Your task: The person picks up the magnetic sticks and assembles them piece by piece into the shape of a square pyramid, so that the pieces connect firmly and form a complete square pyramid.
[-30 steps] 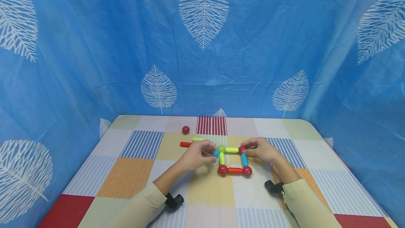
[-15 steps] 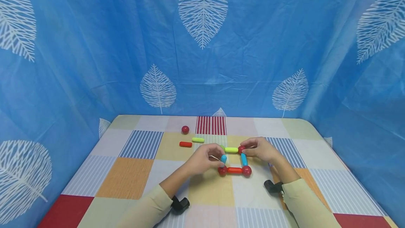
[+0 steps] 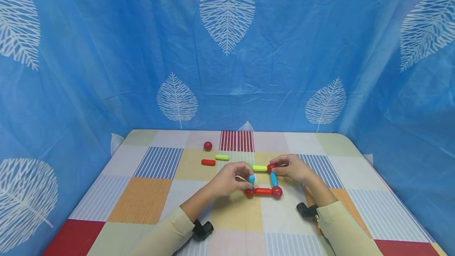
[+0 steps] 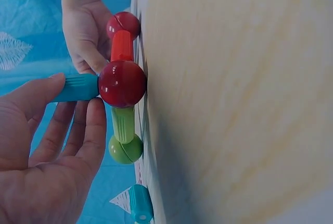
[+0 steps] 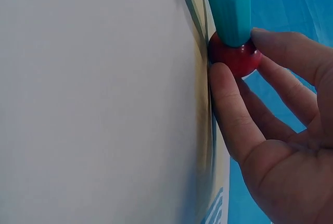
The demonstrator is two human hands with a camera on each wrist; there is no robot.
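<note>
A square of balls and rods lies on the table. My left hand [image 3: 230, 177] pinches a blue rod [image 3: 251, 181] that stands upright on the near-left red ball [image 3: 250, 192]; in the left wrist view the rod [image 4: 79, 87] touches that ball [image 4: 123, 83]. A red rod [image 3: 263, 191] joins it to the near-right red ball [image 3: 277, 192]. My right hand [image 3: 294, 167] pinches the far-right red ball [image 3: 271, 168], also seen in the right wrist view [image 5: 237, 57]. A blue rod [image 3: 273, 179] and a yellow-green rod [image 3: 260, 168] meet there. The green ball [image 4: 126, 149] is mostly behind my left hand in the head view.
Behind my left hand lie a loose red rod [image 3: 208, 162], a yellow-green rod [image 3: 222, 157] and a red ball [image 3: 207, 145]. In the left wrist view another blue rod [image 4: 140, 203] lies on the table. A blue curtain [image 3: 227, 90] surrounds the table's back and sides.
My left hand has moved right and toward the near-left red ball, turning the blue rod upright onto it. My right hand has stayed on its ball.
</note>
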